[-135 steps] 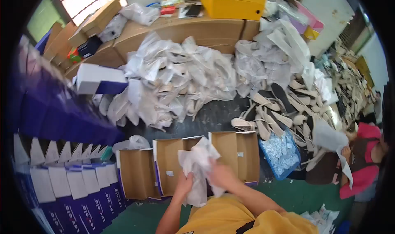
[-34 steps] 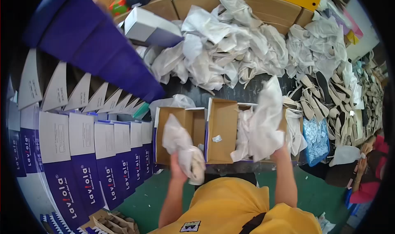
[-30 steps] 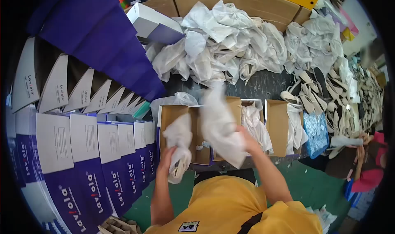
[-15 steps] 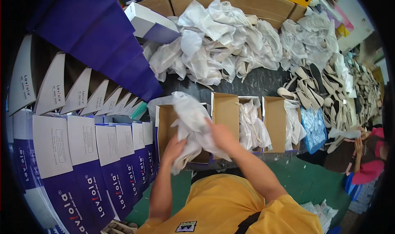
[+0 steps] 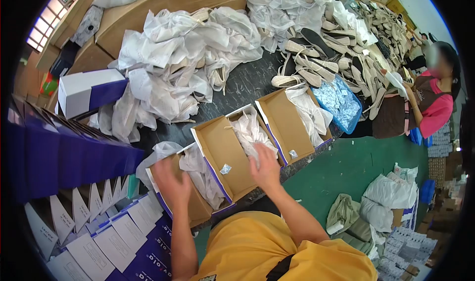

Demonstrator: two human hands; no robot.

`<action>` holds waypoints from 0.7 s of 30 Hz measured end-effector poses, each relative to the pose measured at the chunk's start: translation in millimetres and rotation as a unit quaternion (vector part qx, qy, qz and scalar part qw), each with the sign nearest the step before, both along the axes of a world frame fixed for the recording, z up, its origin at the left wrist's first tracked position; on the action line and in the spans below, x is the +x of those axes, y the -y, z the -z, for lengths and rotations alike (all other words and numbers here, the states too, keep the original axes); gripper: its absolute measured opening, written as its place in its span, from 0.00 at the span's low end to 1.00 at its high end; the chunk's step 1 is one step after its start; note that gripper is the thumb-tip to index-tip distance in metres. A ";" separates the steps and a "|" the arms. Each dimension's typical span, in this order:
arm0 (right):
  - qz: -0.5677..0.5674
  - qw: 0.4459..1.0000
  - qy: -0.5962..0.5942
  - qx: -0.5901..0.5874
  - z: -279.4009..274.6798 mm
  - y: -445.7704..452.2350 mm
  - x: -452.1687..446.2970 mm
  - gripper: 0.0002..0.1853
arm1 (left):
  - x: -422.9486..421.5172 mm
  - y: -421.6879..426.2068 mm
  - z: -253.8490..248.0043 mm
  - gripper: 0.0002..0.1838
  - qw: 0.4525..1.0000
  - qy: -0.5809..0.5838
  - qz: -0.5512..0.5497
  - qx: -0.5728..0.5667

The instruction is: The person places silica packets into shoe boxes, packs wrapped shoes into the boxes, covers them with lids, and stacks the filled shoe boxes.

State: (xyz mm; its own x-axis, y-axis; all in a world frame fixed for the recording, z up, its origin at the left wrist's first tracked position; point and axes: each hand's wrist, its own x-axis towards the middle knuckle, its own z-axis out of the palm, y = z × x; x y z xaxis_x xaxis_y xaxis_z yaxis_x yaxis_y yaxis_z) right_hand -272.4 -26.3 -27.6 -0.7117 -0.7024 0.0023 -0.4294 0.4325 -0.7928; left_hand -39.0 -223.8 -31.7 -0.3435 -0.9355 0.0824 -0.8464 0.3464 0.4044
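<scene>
Three cardboard shoeboxes stand in a row in front of me, each holding a bundle wrapped in white tissue. My left hand [image 5: 171, 182], somewhat blurred, is over the left end of the nearest shoebox [image 5: 197, 204], open, beside its wrapped bundle [image 5: 204, 177]. My right hand [image 5: 266, 168] is open at the front of the middle shoebox [image 5: 217, 138], its fingertips by the wrapped bundle [image 5: 251, 132] there. Small silvery packets lie in the middle box [image 5: 225, 169] and the right-hand shoebox [image 5: 279, 117]. The right-hand box's wrapped bundle [image 5: 309, 114] lies beyond my right hand.
A blue basket [image 5: 352, 128] of silvery packets stands right of the boxes. Behind are a heap of tissue-wrapped shoes [image 5: 168, 48] and loose beige shoes [image 5: 316, 66]. Stacked purple-white shoeboxes [image 5: 106, 241] stand at left. A person in pink [image 5: 440, 108] is at right.
The wrapped bundle that both my hands held is now in the left shoebox, let go. My right hand has moved to the middle box. The view has turned to the right.
</scene>
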 end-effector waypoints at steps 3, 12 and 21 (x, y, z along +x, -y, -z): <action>-0.142 0.982 0.115 0.052 -32.6 48.8 39.8 0.34 | 43.9 8.6 37.6 0.43 0.995 -0.021 -0.099 0.002; 0.042 0.951 0.065 0.300 30.4 -18.0 -59.0 0.38 | -6.8 -47.3 -82.6 0.40 0.920 -0.253 -0.008 0.301; -0.037 0.986 -0.160 -0.013 -8.5 -34.6 -90.3 0.29 | -150.1 -122.2 17.9 0.46 0.947 0.262 -0.164 0.086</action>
